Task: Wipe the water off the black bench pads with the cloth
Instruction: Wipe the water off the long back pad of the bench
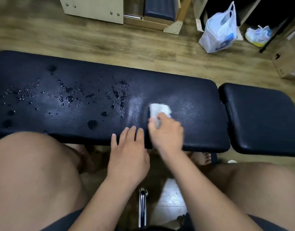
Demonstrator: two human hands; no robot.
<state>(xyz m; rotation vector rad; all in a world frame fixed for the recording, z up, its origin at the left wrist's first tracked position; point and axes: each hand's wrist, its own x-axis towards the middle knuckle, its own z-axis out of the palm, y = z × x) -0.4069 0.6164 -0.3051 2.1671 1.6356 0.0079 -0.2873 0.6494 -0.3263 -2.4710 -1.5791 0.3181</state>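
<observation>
White cloth [158, 110], gripped in right hand [166, 132], presses long pad [193, 97] right of water drops [68, 97]; flat left hand [128, 152] rests on near edge.

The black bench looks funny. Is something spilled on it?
Yes. Water drops and small puddles lie scattered over the left half of the long pad. The part around the cloth, which the right hand grips, shows only a dull sheen. The small pad looks dry.
</observation>
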